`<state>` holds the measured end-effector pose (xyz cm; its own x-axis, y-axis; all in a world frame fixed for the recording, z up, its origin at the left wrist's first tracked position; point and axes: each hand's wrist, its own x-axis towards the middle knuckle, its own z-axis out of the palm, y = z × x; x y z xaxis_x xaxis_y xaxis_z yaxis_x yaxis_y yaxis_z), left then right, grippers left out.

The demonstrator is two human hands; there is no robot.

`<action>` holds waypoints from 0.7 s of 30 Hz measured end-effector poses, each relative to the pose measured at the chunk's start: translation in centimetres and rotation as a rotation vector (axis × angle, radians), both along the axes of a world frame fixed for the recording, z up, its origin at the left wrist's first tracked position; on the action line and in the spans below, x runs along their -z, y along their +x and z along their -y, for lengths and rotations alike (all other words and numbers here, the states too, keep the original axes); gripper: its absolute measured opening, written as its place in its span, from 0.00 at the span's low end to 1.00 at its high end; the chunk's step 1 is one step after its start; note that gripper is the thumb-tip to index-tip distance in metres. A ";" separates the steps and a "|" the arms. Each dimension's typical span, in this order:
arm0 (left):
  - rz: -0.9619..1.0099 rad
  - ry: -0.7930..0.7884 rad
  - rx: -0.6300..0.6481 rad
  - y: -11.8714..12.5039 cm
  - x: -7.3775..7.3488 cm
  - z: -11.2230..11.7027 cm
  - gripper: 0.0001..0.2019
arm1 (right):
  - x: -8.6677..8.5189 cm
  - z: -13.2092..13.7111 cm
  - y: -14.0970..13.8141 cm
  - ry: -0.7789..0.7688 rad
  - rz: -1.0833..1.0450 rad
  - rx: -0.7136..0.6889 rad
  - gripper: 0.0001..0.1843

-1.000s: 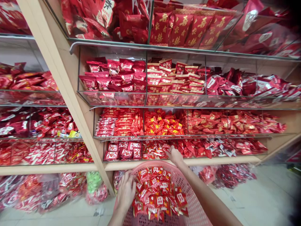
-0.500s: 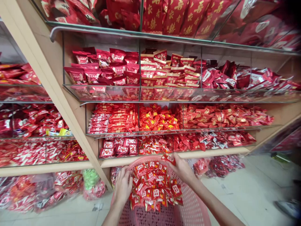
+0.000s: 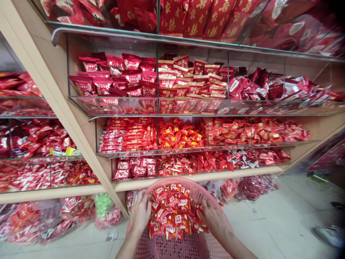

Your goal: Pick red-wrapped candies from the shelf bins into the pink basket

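Observation:
A pink perforated plastic basket (image 3: 219,248) stands in front of me, holding a heap of small red candy packets (image 3: 172,212) with white labels. My left hand (image 3: 140,211) is at the basket's left side, its fingers curled over the rim beside the heap. Inside the basket on the right, my right hand (image 3: 214,217) has its fingers bent around a red packet (image 3: 198,213) at the heap's right edge. The hand partly hides that packet.
Glass-fronted shelves (image 3: 188,108) of red-wrapped sweets rise behind the basket. A slanting wooden post (image 3: 67,118) divides them on the left. Plastic bags of goods (image 3: 32,219) lie on the tiled floor (image 3: 269,223) below. A shoe (image 3: 329,235) shows at the far right.
My right hand has come down from the basket's far rim, where it held a red packet, to the right edge of the heap. My left hand stays at the left rim.

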<state>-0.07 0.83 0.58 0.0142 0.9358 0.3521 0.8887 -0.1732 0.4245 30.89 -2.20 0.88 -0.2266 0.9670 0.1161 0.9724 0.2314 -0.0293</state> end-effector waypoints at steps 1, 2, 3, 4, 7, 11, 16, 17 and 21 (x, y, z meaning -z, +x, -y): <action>0.001 -0.005 0.000 0.0 0.0 0.0 0.12 | 0.0 0.1 0.0 0.001 0.012 -0.004 0.12; 0.002 -0.009 0.001 0.0 -0.1 0.0 0.12 | 0.1 0.1 -0.1 -0.004 0.033 0.005 0.12; 0.003 -0.009 0.003 0.0 -0.1 0.0 0.12 | 0.0 0.2 -0.2 -0.011 0.051 0.021 0.13; 0.003 -0.008 0.004 0.0 0.0 0.0 0.12 | 0.0 0.1 -0.3 -0.015 0.051 0.032 0.13; 0.000 0.001 0.001 0.0 0.1 0.0 0.12 | -0.2 -0.1 -0.8 -0.023 0.021 0.024 0.14; -0.004 0.009 -0.009 0.0 0.3 -0.1 0.12 | -0.5 -0.3 -1.5 -0.050 0.009 0.051 0.15; 0.006 0.013 -0.004 0.0 0.0 0.0 0.11 | -0.5 -0.7 -2.2 -0.037 0.062 0.095 0.16; 0.008 0.012 -0.004 0.0 -0.1 0.0 0.11 | -0.4 -0.8 -2.3 -0.026 0.067 0.098 0.16; 0.020 0.005 0.005 0.1 -0.3 0.1 0.12 | 0.1 -1.0 -2.3 -0.001 0.070 0.103 0.15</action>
